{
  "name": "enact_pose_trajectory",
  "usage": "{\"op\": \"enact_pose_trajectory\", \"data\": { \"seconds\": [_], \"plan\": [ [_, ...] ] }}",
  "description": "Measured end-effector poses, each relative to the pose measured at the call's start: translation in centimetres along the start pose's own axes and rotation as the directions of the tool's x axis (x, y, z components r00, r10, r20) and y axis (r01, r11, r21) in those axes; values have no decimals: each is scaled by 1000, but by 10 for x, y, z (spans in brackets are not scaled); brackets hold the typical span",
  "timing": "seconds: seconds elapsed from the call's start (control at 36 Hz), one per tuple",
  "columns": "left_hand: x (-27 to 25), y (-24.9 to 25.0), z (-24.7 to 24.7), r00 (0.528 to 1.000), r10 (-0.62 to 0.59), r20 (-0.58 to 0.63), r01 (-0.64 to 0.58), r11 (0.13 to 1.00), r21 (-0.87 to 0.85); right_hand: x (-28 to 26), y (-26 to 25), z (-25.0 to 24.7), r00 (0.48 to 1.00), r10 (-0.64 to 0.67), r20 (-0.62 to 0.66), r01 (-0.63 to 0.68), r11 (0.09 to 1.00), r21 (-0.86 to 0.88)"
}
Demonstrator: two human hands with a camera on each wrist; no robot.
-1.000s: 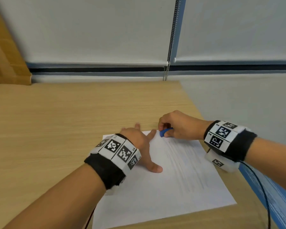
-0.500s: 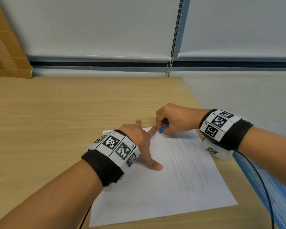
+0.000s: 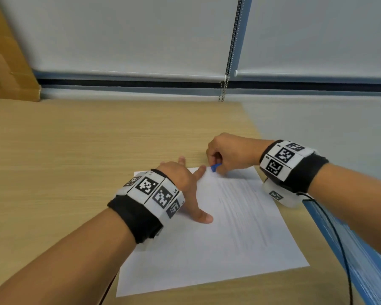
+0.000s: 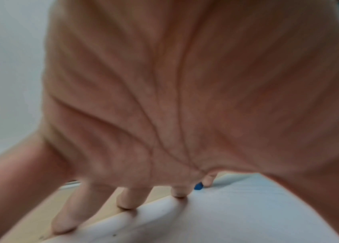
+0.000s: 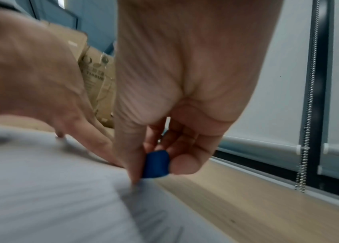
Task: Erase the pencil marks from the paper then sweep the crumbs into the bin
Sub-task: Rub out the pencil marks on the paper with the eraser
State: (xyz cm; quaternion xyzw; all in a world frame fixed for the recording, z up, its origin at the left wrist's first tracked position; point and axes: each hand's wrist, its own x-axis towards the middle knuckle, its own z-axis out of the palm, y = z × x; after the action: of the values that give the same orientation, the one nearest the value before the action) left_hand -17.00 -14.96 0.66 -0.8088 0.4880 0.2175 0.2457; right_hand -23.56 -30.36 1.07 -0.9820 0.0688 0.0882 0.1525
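While the left hand (image 3: 180,179) lies flat with straight, spread fingers (image 4: 126,199) pressing the paper (image 3: 207,249) onto the wooden surface (image 3: 75,161), the right hand (image 3: 231,153) pinches a blue eraser (image 3: 215,167) between thumb and curled fingers (image 5: 185,162) at the sheet's far edge. Faint pencil marks (image 3: 240,205) streak the paper's right half. A cardboard box (image 3: 7,69) stands far left.
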Motion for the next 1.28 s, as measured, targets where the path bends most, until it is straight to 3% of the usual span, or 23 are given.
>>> {"op": "enact_pose_trajectory", "data": {
  "seconds": [0.08, 0.22, 0.44, 0.56, 0.69, 0.86, 0.97, 1.14, 1.28],
  "plan": [
    [0, 0, -1, 1000, -2, -9, 2, 1000, 5, -3, 3, 3, 1000, 5, -23, -4, 999, 53],
    [-5, 2, -2, 1000, -6, 3, 6, 1000, 12, -12, -6, -1, 982, -12, 186, -8, 995, 102],
    [-1, -2, 0, 1000, -19, 21, 19, 1000, -13, 1, -12, 9, 995, 97, -27, -92, 984, 156],
    [0, -2, 3, 1000, -26, 9, 26, 1000, -11, -7, -15, 15, 996, 90, 14, -91, 977, 194],
    [3, -4, 1, 999, -24, 40, 26, 998, -49, -6, -12, 12, 981, 194, 26, -195, 962, 190],
    [3, -4, 2, 999, -15, 29, 15, 1000, -15, -11, -25, 23, 989, 145, 41, -150, 980, 131],
    [-2, -2, -1, 1000, -7, 11, 7, 1000, -6, -13, -10, 11, 973, 228, -33, -224, 971, 86],
    [-2, -1, 1, 1000, 1, -6, -1, 1000, -4, -17, -22, 25, 989, 149, -3, -148, 983, 105],
    [-3, -2, 0, 1000, 5, -10, -5, 1000, -6, -14, -7, 15, 976, 210, -62, -204, 975, 93]
  ]
}}
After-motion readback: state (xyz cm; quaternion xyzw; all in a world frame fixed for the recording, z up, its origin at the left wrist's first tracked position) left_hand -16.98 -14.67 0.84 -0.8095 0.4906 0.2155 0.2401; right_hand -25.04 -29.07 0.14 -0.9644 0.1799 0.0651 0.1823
